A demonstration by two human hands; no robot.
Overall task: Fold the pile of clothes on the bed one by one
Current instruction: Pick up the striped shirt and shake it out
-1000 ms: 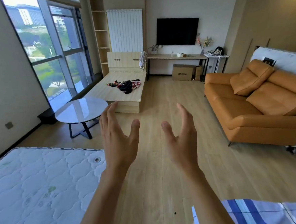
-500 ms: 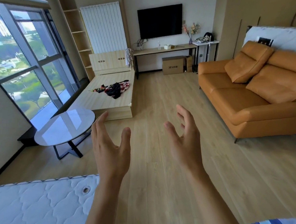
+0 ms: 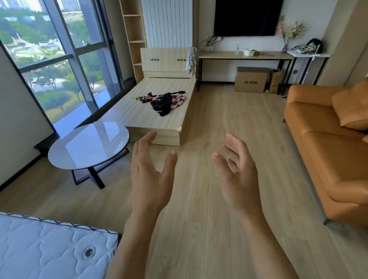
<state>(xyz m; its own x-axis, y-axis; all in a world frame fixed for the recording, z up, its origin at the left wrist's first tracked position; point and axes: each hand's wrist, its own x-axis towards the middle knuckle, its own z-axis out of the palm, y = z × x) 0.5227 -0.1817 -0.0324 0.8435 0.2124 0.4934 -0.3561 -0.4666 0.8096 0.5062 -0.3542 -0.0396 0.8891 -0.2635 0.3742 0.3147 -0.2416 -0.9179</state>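
Note:
A small pile of clothes (image 3: 165, 100), black, red and white, lies on the bare wooden bed (image 3: 146, 118) across the room by the window. My left hand (image 3: 149, 176) and my right hand (image 3: 238, 168) are raised in front of me over the floor, palms facing each other, fingers apart, holding nothing. Both hands are well short of the bed. A striped garment (image 3: 191, 60) hangs over the right end of the headboard.
A round glass-topped table (image 3: 87, 146) stands left of my hands, in front of the bed. A white mattress (image 3: 41, 256) fills the near left corner. An orange sofa (image 3: 340, 150) lines the right side. Wooden floor (image 3: 227, 114) runs between them toward a desk and cardboard box (image 3: 253, 79).
The view has moved forward across the room. The bed and clothes pile look closer and larger, and the mattress has slid down and left. My hands stay raised and empty.

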